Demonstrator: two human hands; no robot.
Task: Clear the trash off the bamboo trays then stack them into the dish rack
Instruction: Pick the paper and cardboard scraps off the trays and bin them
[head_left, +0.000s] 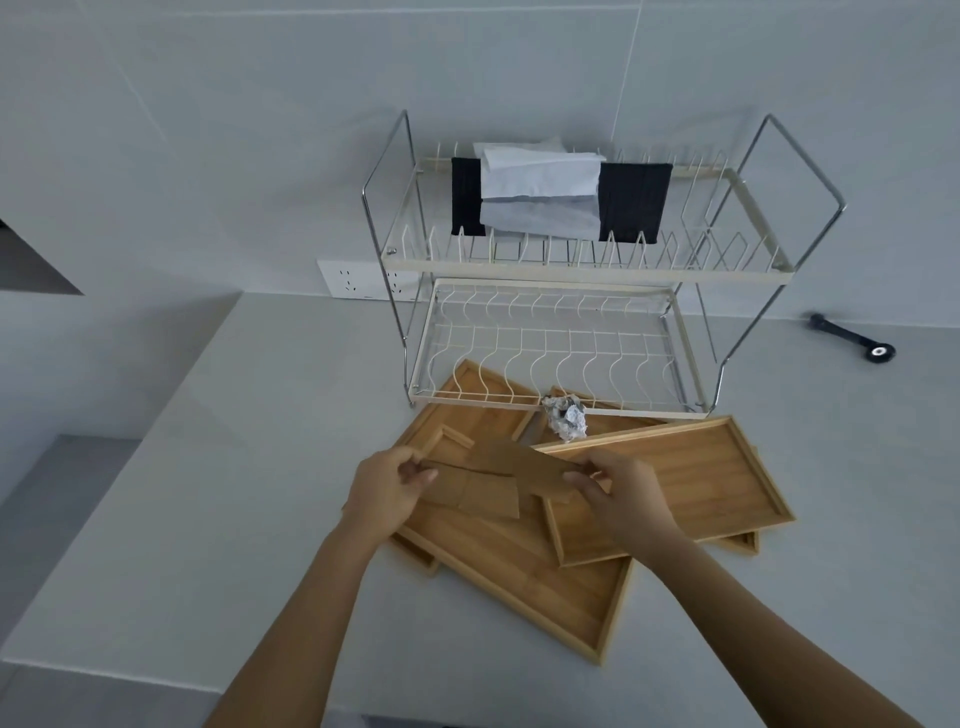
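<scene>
Several bamboo trays lie overlapped on the grey counter in front of a two-tier wire dish rack (566, 270). The biggest tray (524, 566) is nearest me, and a smaller tray (711, 478) rests tilted over its right side. Another tray (478, 410) pokes under the rack's lower tier. A flattened brown cardboard piece (498, 475) is held just above the trays. My left hand (387, 491) pinches its left end and my right hand (618, 491) pinches its right end. A crumpled foil ball (565, 417) sits on the trays by the rack's front edge.
A black tissue box (636, 200) with white tissue sits on the rack's upper tier; the lower tier holds nothing. A black tool (852, 338) lies on the counter at the right. A wall socket (358, 280) is left of the rack. The counter drops off at the left.
</scene>
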